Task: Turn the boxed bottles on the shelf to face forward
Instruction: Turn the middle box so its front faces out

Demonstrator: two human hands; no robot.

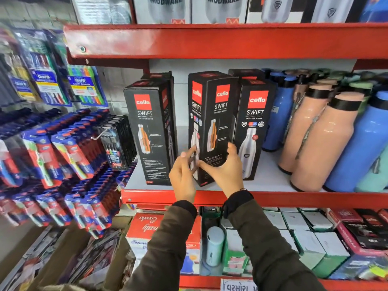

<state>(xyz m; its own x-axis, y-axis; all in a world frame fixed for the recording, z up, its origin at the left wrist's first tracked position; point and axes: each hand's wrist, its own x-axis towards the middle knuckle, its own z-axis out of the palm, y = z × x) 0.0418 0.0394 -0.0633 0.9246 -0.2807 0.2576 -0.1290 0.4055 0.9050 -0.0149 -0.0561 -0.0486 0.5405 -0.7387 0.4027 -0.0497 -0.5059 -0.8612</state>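
Note:
Three black Cello Swift bottle boxes stand at the front of the white shelf (268, 183). The left box (150, 131) shows a text side with a cutaway bottle picture. The middle box (210, 122) stands turned on a corner, two faces showing. The right box (253, 127) shows its steel-bottle front. My right hand (224, 166) grips the middle box low down, thumb across its right-hand face, fingers round its right edge. My left hand (183, 173) touches the box's left face with fingertips. More black boxes stand behind.
Blue and peach loose bottles (315, 131) crowd the shelf's right side. Toothbrush packs (69, 148) hang at the left. A red shelf lip (210, 42) runs overhead with Modware boxes above. Small boxes and a pale flask (214, 245) fill the shelf below.

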